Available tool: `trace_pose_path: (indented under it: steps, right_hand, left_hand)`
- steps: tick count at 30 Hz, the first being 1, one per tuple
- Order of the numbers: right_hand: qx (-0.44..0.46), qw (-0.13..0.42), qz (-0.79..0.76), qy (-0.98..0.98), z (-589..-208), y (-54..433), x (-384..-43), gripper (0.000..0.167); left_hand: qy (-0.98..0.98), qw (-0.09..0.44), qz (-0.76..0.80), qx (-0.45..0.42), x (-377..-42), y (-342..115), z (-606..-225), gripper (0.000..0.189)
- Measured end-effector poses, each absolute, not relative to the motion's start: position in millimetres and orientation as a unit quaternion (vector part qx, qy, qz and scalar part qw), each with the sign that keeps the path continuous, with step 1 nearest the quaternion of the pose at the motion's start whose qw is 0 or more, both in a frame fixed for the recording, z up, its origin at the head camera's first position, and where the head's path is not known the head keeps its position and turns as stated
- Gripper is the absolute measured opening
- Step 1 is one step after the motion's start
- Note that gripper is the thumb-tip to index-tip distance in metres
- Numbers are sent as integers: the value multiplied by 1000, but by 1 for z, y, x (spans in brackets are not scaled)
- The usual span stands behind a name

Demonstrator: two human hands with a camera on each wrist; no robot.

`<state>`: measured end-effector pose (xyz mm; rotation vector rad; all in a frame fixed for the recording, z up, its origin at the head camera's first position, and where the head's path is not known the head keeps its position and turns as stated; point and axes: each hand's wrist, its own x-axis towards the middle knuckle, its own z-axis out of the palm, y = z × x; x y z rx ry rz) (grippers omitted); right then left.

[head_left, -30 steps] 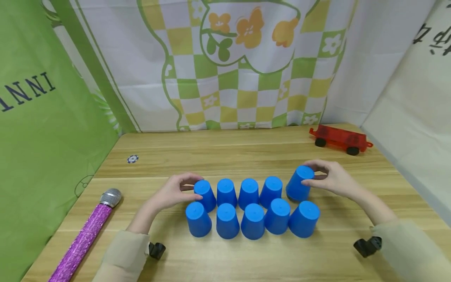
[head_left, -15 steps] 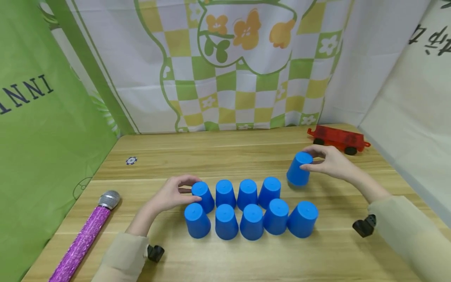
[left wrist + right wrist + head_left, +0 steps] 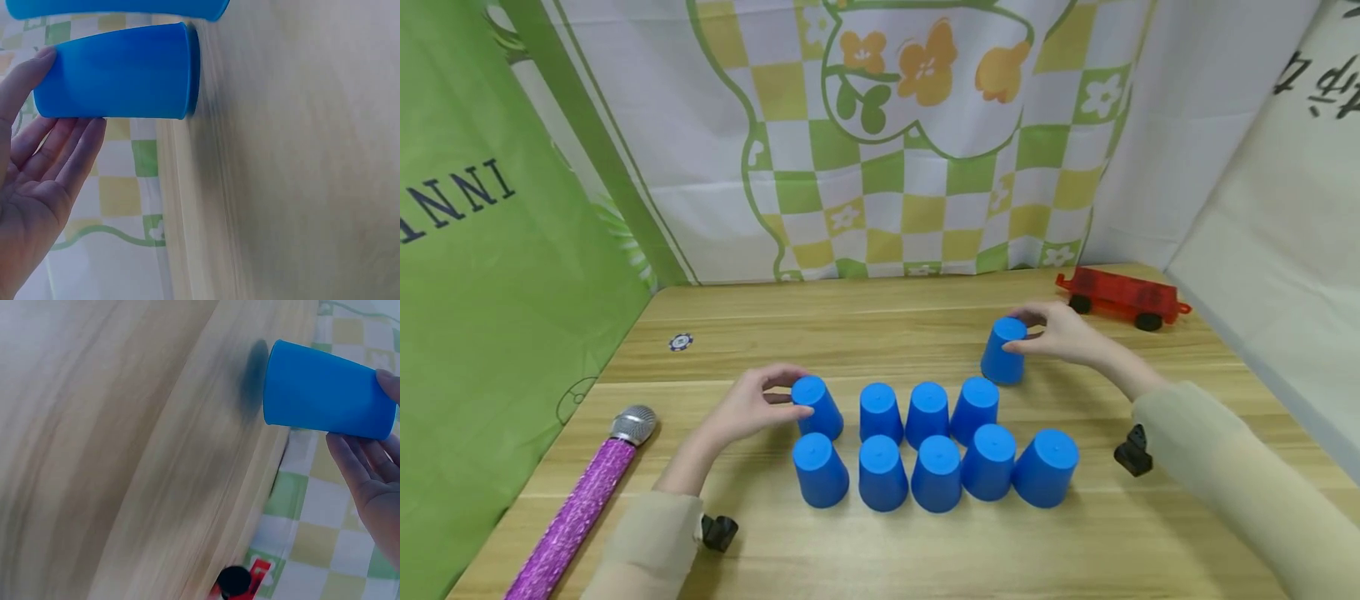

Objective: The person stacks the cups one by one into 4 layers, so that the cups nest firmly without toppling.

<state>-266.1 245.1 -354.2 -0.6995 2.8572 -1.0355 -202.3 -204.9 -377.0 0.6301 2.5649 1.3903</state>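
At the wood-grained bench (image 3: 887, 554), pinching smooth, tapered blue cup (image 3: 822, 412) in left grip (image 3: 751, 407), matching cup (image 3: 1001, 358) in right grip (image 3: 1060, 335). Cannot see right grip whole in right-wrist view.

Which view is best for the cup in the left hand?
Left wrist: the cup is large there, its side and rim plain, with the left hand at the narrow end. Head shows it smaller, top visible, thumb partly over it. Right wrist misses it, showing only the other cup, in the right hand.
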Motion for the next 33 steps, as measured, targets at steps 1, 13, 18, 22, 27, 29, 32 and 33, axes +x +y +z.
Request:
trace_pose_path:
  steps: [1,13,18,22,27,29,32,33]
  right_hand:
    - [-229,13,-331,915,-355,242,-268,49]
    - [-245,27,-324,913,-362,218,-284,47]
    - [-250,33,-320,914,-364,214,-288,48]
    - [-254,40,-319,912,-364,210,-290,48]
    - [-254,52,-325,910,-363,205,-291,46]
    - [-256,59,-325,909,-362,204,-291,47]
    - [-261,63,-325,907,-361,201,-292,46]
    - [-263,63,-325,906,-361,201,-293,46]
  left_hand:
    - [858,75,463,210,-204,-206,-377,50]
    - [872,66,445,193,-236,-215,-374,51]
    - [884,68,423,185,-250,-213,-370,55]
    - [892,69,404,190,-263,-205,-368,55]
    - [885,84,408,207,-276,-191,-366,53]
    - [884,89,408,211,-279,-186,-365,54]
    - [884,91,405,214,-286,-176,-365,53]
    - [885,90,403,216,-288,-172,-364,53]
